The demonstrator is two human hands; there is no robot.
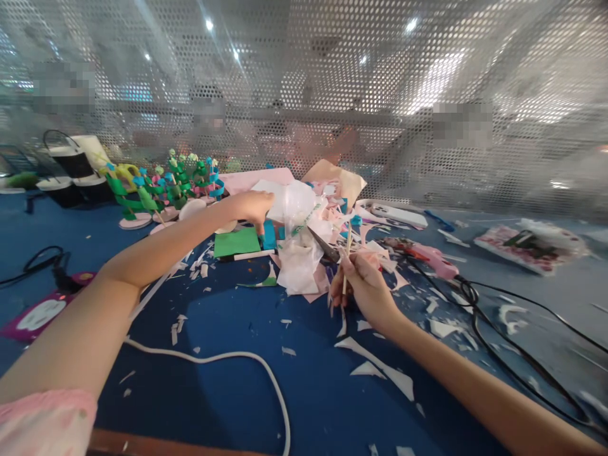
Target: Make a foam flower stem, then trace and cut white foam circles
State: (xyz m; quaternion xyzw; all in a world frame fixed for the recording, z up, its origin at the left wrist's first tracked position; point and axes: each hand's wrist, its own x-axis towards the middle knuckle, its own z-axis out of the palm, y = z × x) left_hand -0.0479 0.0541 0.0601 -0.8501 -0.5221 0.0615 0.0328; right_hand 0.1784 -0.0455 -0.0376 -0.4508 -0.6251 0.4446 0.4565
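Note:
My right hand (363,285) is closed around a pair of scissors (323,244), whose blades point up and left toward the scrap pile. The same fingers also grip a thin pale stick (348,253), upright, with a small blue paper piece (355,220) near its top. My left hand (254,208) reaches over the pile, thumb pointing down and apart from the other fingers; I see nothing held in it. Beside it are a clear plastic cup (299,204), white paper (270,186) and a green sheet (236,242). Crumpled clear plastic (300,266) lies in front of the cup.
Several paper plants (178,180) on round bases stand at the back left. A pink glue gun (434,259) with a black cord lies right, below a white phone (399,215). A white cable (213,356) crosses the front. Perforated metal mesh (304,82) borders the table behind.

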